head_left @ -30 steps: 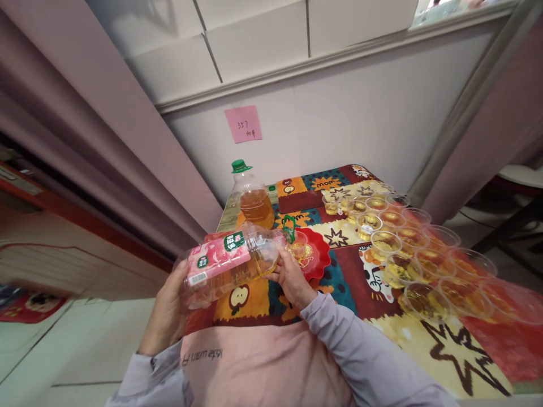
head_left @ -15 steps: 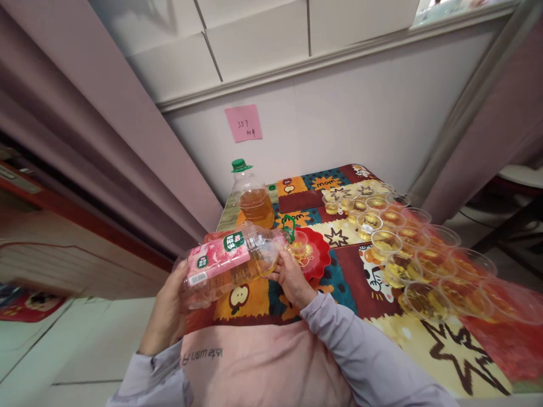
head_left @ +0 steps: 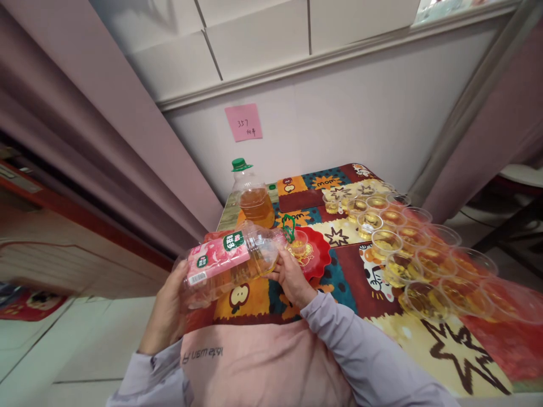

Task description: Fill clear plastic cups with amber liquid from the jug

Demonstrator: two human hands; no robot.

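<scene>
A clear plastic bottle (head_left: 220, 263) with a pink label lies tilted on its side in the air, its mouth with a green ring pointing right. My left hand (head_left: 167, 305) is closed round its base. Near the neck, my right hand (head_left: 291, 277) grips it with curled fingers. Some pale yellow drink sits in the lower side of the bottle. Under the mouth is a clear plastic cup (head_left: 299, 243) with a little yellow liquid, standing on a red scalloped plate (head_left: 324, 257). Whether liquid is flowing cannot be made out.
Behind the held bottle stands a big bottle (head_left: 255, 206) of amber drink with a green cap. Several clear cups (head_left: 387, 243) of yellow drink fill the table's right side, over a patterned mat (head_left: 345, 277). A pink note (head_left: 244, 122) is stuck on the wall.
Almost nothing differs. The bottle and both hands keep the same place and tilt; the cup under the mouth seems to hold slightly more liquid, though this is hard to tell.
</scene>
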